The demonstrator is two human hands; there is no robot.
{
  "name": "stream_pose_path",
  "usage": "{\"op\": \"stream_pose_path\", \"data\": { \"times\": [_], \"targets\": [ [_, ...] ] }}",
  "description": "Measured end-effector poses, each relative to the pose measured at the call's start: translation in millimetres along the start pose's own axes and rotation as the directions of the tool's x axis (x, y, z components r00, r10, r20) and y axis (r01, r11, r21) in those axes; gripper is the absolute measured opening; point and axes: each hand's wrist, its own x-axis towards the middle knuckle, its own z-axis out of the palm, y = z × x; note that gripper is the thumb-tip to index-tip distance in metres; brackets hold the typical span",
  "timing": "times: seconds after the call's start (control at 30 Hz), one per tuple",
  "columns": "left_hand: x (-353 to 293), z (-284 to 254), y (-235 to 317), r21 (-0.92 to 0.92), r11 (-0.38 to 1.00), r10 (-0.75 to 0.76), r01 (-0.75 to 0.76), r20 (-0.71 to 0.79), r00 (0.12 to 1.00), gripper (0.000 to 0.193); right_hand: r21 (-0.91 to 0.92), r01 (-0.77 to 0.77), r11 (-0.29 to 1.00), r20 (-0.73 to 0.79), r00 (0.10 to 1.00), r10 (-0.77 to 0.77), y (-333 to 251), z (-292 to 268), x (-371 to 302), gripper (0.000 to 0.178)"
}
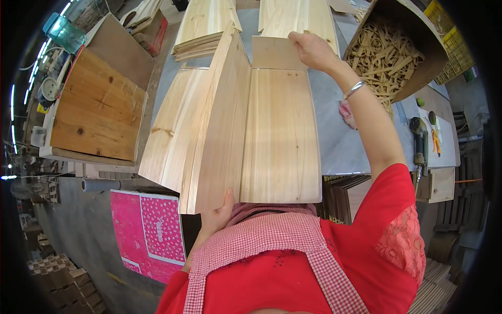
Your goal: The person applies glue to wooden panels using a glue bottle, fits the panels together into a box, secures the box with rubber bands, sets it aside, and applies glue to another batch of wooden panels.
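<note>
My left hand (219, 212) grips the near end of a wooden panel (222, 120) standing tilted on its long edge, its thumb on the right face and the other fingers mostly hidden. To the right of it, a pale wooden panel (282, 136) lies flat before me. At that panel's far end my right hand (315, 51) pinches the upper right corner of a small thin tan rectangular sheet (274, 53). The sheet's lower edge meets the flat panel's far edge. More pale boards (170, 120) lie flat left of the upright panel.
Stacked boards (206, 26) and more panels (298, 18) lie at the back of the grey table (340, 152). Right stands a box (418, 31) of tan looped strips (384, 57), near a pink cloth (347, 114) and a black handheld tool (419, 144). A wooden box (99, 104) stands left.
</note>
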Motion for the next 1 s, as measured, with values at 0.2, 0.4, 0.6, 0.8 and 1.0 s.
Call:
{"op": "stream_pose_path", "data": {
  "times": [0.2,0.4,0.6,0.8,1.0],
  "targets": [
    [-2,-2,-2,0.031,0.999,-0.017,0.016,0.044,0.999,0.024,-0.064,0.002,0.998,0.075,0.997,0.003,1,3,16,0.018],
    [-3,-3,5,0.025,0.999,-0.038,0.035,0.118,0.992,0.03,-0.111,-0.095,0.989,0.077,0.992,0.104,-3,3,39,0.027],
    [1,-6,11,0.173,0.984,0.018,-0.047,0.162,0.987,0.033,-0.159,-0.137,0.978,0.071,0.986,0.15,-9,6,41,0.031],
    [2,-8,17,0.174,0.984,0.002,-0.034,0.182,0.983,0.033,-0.132,-0.09,0.987,0.002,0.996,0.091,-8,9,32,0.029],
    [4,-6,16,0.223,0.971,0.044,-0.086,0.186,0.982,0.035,-0.101,-0.077,0.992,-0.04,0.997,0.073,-6,12,35,0.027]
  ]
}}
